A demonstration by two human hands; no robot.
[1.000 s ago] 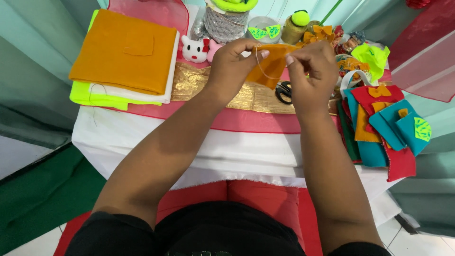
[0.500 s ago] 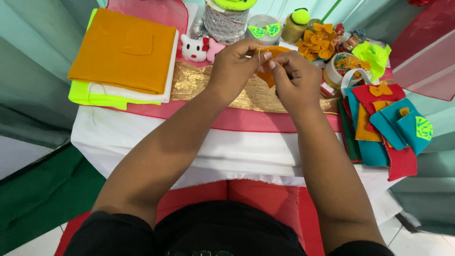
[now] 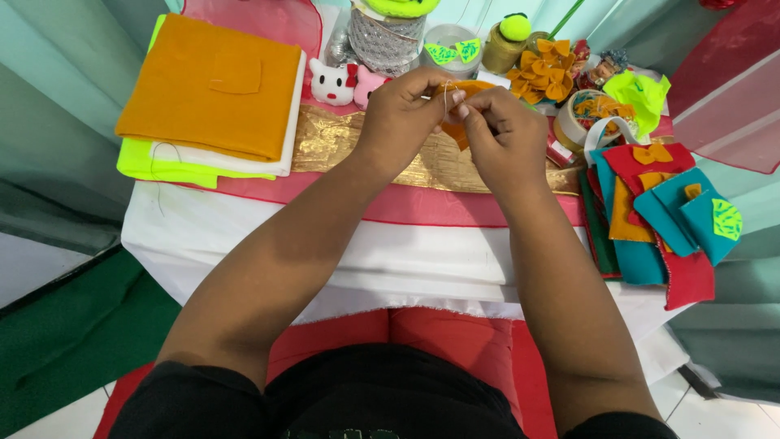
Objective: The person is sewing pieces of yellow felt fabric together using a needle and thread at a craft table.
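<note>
At the upper centre of the frame, the left hand (image 3: 402, 114) and right hand (image 3: 504, 134) both pinch a small orange felt piece (image 3: 459, 130) above the gold ribbon strip (image 3: 341, 150). It looks light, soft and floppy, best gripped by its edges.

Matt, soft felt is seen in the orange sheet (image 3: 210, 85) and the red and teal cut pieces (image 3: 658, 215). A shiny, crinkled gold cloth strip (image 3: 422, 158) is laid over smooth white cloth on the counter (image 3: 325, 244). The silver ribbon roll (image 3: 380, 39) is glittery.
</note>
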